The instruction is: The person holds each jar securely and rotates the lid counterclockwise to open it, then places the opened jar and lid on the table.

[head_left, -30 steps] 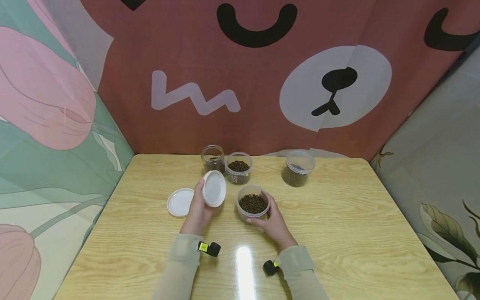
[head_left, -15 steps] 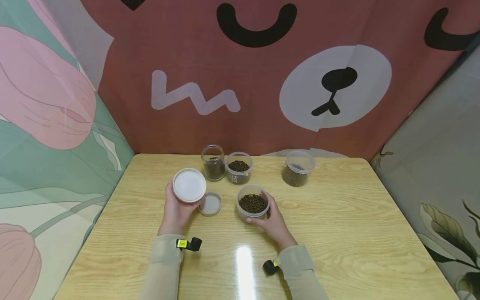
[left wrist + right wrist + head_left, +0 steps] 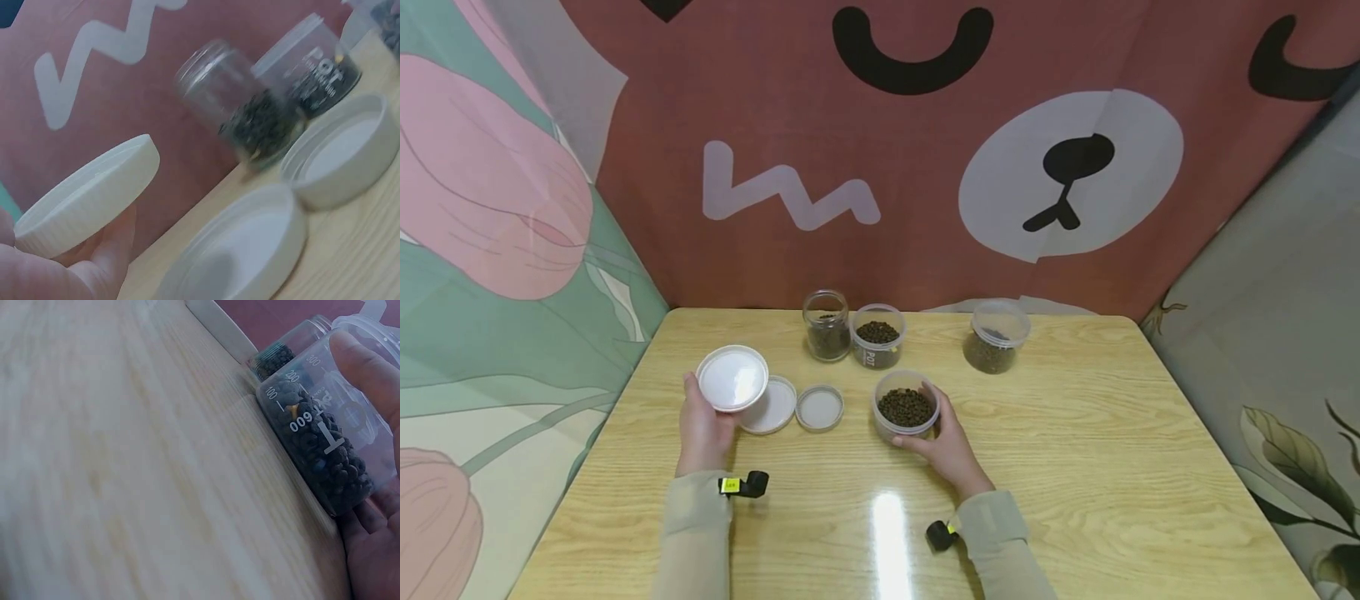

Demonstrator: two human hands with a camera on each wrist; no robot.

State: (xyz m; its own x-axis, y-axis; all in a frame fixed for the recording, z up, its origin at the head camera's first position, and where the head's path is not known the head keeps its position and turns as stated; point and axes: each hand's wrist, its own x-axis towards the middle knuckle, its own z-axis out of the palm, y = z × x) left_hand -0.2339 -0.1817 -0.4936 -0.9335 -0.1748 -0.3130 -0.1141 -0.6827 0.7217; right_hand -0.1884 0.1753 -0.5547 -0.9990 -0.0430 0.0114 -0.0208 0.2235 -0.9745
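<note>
My left hand (image 3: 702, 435) holds a white ribbed lid (image 3: 733, 378) by its edge, raised above the left side of the table. In the left wrist view the fingers lie beneath this lid (image 3: 94, 194). Two more lids rest on the wood to its right: a larger white lid (image 3: 778, 408), partly covered by the held one, and a smaller lid (image 3: 820, 408). My right hand (image 3: 953, 450) grips a clear plastic tub (image 3: 906, 433) by its side. Dark pellets (image 3: 325, 453) fill part of that tub, which stands upright and uncovered on the table.
Toward the back stand a glass jar (image 3: 828, 333) with dark contents and, beside it, a tub marked POT (image 3: 878, 342) holding pellets. Farther right is another clear tub (image 3: 992, 352). A patterned cloth (image 3: 917, 258) hangs behind the wooden table (image 3: 1097, 433).
My left hand has carried the lid leftward, and its flat face has turned from facing right to facing up. Both table lids now show. The right hand and its tub have stayed put.
</note>
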